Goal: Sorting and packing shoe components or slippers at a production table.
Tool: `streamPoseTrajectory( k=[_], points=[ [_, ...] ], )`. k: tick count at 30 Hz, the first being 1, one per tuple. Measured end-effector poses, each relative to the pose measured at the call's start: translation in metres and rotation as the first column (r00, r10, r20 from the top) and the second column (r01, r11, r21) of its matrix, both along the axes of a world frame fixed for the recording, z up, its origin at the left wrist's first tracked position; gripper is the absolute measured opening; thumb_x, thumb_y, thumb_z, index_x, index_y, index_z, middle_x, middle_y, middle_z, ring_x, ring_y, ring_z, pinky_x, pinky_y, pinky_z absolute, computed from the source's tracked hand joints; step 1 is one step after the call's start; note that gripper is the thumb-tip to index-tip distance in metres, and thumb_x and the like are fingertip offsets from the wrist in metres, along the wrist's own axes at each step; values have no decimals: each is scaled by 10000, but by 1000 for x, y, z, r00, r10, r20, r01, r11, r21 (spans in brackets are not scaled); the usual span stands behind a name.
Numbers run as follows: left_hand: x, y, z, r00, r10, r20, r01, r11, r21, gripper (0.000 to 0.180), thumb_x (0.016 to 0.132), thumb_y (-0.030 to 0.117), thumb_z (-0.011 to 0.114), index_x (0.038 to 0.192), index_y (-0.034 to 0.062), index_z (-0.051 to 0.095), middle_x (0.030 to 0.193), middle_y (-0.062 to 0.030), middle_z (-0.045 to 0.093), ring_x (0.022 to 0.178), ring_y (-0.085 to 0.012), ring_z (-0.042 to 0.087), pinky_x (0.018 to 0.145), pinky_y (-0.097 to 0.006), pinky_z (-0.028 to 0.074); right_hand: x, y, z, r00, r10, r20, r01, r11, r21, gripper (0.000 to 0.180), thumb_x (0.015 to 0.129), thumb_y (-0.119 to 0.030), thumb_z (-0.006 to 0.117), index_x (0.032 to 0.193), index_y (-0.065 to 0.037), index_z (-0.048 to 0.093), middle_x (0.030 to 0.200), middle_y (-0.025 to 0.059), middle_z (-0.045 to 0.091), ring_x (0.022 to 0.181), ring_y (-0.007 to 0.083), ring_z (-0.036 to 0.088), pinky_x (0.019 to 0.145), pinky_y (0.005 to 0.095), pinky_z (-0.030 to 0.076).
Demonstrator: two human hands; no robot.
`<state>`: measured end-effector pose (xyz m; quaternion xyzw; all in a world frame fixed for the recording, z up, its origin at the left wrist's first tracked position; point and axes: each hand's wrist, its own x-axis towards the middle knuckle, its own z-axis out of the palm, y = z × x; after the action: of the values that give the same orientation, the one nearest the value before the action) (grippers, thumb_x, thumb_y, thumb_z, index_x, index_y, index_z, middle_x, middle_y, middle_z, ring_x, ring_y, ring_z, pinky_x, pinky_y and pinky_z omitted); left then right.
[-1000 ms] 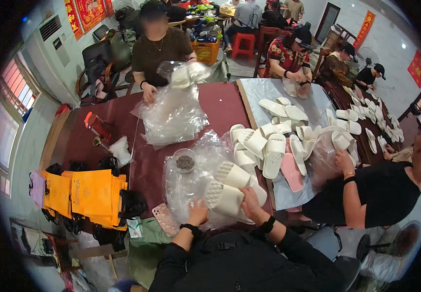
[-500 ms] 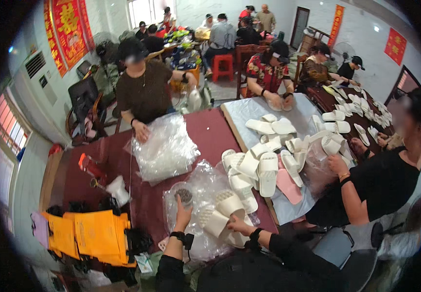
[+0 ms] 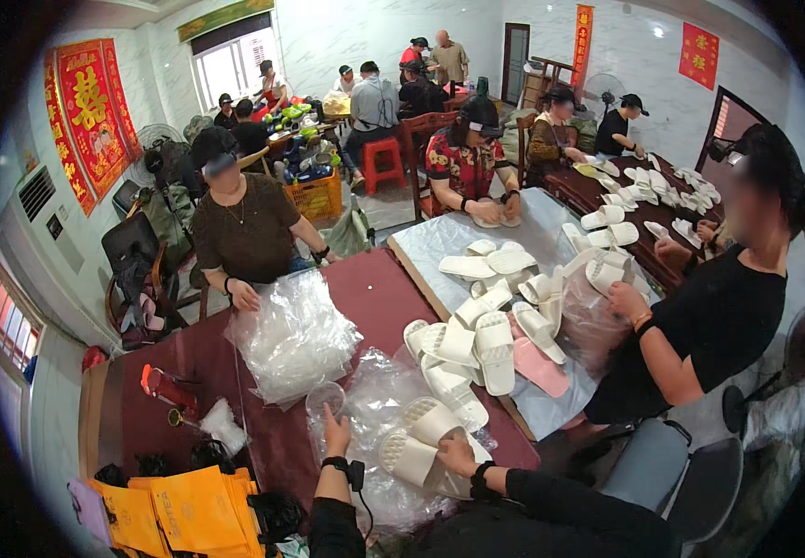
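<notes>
My left hand (image 3: 336, 433) is at a clear round plastic cup (image 3: 315, 402), one digit over its rim; it seems to grip the cup, its other fingers partly hidden. My right hand (image 3: 458, 454) is closed on the edge of a white slipper (image 3: 435, 423) with a textured strap. Against it lies a matching white slipper (image 3: 406, 458). Both slippers rest on clear plastic bags (image 3: 379, 395) spread over the dark red table (image 3: 389, 293). What the cup holds now is hard to make out.
White slippers (image 3: 494, 349) and a pink slipper (image 3: 539, 367) pile up at right. More plastic bags (image 3: 293, 337) lie ahead under a person's hand (image 3: 244, 296). Orange bags (image 3: 193, 507) and a red bottle (image 3: 165, 383) sit at left. A person (image 3: 709, 307) stands close on the right.
The whole view has shifted as my head moved. Dark grey contents showed in the cup before; now it looks clear. The person across has drawn one hand back. My right hand stays on the slipper.
</notes>
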<state>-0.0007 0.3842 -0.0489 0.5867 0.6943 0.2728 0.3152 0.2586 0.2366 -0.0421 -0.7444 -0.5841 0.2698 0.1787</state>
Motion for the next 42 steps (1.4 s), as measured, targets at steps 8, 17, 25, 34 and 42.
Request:
streamPoseTrajectory(
  k=[8,17,25,34,42],
  points=[
    [17,-85,7,911,-233,-339,347,878,330,456,743,152,551,1172,20,474,989,-239,556,901,-401,539,798,-463,424,-11,-10,-6,987,-24,-157,52,984,170,369,673,-146,620,995,8,526,1028,216,435,986,383,445,843,429,395],
    [30,-210,-12,622,-548,-560,614,785,-86,342,736,283,602,1044,138,565,1089,-160,497,1000,-331,478,804,-450,400,-2,-18,-9,959,-182,-219,244,922,301,599,649,-151,682,1111,26,344,1025,204,394,1005,376,413,872,417,369],
    [33,-214,-17,513,-547,-662,662,742,-99,524,768,356,591,1260,274,430,1325,-201,326,1152,-404,367,917,-496,327,1,3,-19,995,-8,-104,9,1000,8,473,683,-288,619,1005,55,565,1052,269,528,986,389,516,854,426,421],
    [57,-213,-17,495,-566,-659,577,781,-238,552,765,415,585,1277,329,397,1350,-193,306,1187,-452,314,928,-585,282,17,16,-37,974,-75,-212,85,996,37,335,713,-272,555,817,37,631,845,224,619,819,375,587,765,416,457],
    [54,-217,-33,541,-456,-707,554,825,-108,487,794,423,547,1255,309,437,1394,-157,258,1259,-435,210,1000,-595,150,70,-16,21,726,75,-684,-34,997,74,287,788,-199,566,980,7,621,889,110,662,805,163,602,706,299,454]
  ],
)
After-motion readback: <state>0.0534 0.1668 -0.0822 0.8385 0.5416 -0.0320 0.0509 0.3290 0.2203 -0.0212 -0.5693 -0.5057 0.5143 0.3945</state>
